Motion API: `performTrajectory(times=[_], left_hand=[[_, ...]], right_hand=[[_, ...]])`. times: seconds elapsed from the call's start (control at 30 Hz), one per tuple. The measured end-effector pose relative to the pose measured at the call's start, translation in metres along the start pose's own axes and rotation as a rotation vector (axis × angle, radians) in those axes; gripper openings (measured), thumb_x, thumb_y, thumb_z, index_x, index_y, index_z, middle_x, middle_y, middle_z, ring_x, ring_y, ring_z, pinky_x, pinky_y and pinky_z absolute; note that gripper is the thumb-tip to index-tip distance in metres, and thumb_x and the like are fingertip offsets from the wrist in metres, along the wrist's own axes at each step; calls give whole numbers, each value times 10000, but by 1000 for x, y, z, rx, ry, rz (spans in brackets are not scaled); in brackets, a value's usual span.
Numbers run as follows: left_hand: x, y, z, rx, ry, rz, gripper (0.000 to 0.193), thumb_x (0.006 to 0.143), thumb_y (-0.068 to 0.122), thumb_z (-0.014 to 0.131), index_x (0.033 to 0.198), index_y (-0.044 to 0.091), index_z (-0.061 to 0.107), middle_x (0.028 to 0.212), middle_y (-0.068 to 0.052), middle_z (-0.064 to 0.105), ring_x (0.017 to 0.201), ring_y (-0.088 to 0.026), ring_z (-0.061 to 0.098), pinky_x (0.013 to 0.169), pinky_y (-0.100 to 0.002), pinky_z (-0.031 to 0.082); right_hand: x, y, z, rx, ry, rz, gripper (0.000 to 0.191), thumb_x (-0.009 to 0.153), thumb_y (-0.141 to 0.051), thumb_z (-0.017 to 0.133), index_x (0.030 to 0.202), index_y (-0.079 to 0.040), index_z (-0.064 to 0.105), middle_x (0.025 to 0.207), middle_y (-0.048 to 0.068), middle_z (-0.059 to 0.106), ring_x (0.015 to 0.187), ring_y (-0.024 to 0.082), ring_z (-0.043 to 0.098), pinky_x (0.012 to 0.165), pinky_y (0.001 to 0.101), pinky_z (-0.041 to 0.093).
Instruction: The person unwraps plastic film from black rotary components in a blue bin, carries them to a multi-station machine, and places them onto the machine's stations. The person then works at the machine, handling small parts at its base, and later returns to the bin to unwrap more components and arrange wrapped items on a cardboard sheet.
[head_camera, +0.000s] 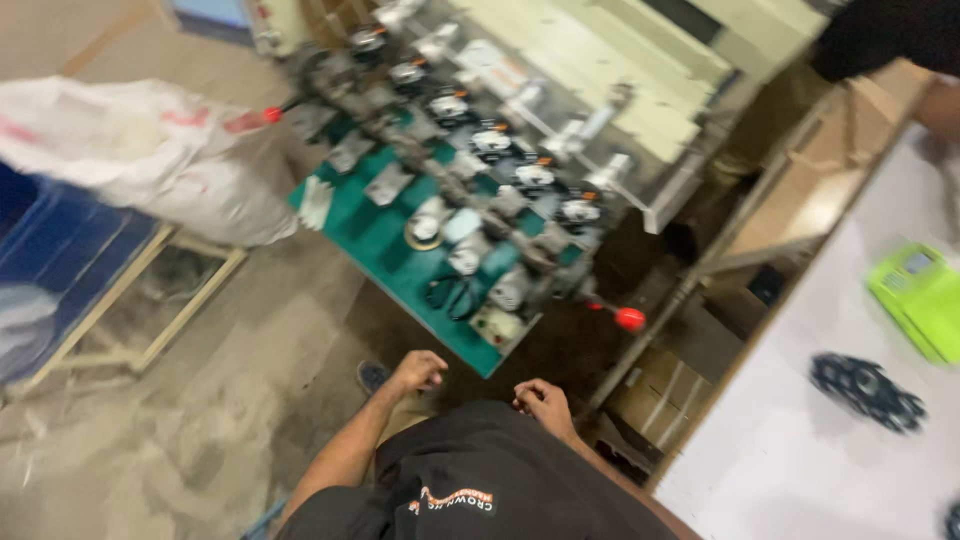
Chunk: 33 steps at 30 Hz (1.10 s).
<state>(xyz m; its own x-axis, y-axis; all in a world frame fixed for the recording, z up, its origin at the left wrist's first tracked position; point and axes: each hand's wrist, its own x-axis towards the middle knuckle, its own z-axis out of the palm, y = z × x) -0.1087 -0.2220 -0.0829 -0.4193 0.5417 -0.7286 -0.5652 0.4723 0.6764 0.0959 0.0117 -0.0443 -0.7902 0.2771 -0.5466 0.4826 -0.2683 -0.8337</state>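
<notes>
My left hand (418, 371) hangs in front of my body, fingers curled, holding nothing that I can see. Close beside it, my right hand (543, 401) is also loosely curled above my black shirt. Both hands are near the front edge of a green machine bench (380, 235) that carries a row of round metal spindle units (490, 140) and two red-knobbed levers (629, 319). The picture is blurred by motion.
A white filled sack (150, 150) rests on a wooden frame (150, 300) at the left, over a dusty concrete floor. At the right is a white table (800, 440) with a bright green device (920, 295) and a dark round toothed part (865, 390). Another person's dark sleeve (890, 35) shows top right.
</notes>
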Motion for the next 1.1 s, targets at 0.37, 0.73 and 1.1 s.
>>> performTrajectory(times=[0.37, 0.73, 1.1], left_hand=[[-240, -188, -387, -261, 1086, -445, 224, 928, 228, 610, 991, 93, 777, 748, -38, 736, 611, -157, 674, 567, -334, 538], [-267, -124, -624, -104, 1674, 446, 177, 945, 193, 687, 1027, 47, 742, 958, -121, 750, 882, -260, 733, 777, -379, 569], [-337, -15, -953, 849, 2029, 328, 320, 823, 211, 680, 1110, 76, 719, 1209, -132, 677, 1134, -323, 634, 1021, -500, 458]], right_hand=[[184, -83, 417, -305, -415, -109, 191, 953, -106, 619, 1064, 21, 708, 848, 95, 745, 687, 134, 671, 642, 273, 546], [311, -120, 705, -498, -609, 3, 235, 976, -157, 634, 1100, 29, 709, 900, 110, 746, 718, 159, 693, 684, 307, 579], [378, -225, 1199, -583, -1215, -711, 163, 982, -152, 689, 1058, -11, 717, 821, 37, 704, 689, 72, 678, 628, 238, 542]])
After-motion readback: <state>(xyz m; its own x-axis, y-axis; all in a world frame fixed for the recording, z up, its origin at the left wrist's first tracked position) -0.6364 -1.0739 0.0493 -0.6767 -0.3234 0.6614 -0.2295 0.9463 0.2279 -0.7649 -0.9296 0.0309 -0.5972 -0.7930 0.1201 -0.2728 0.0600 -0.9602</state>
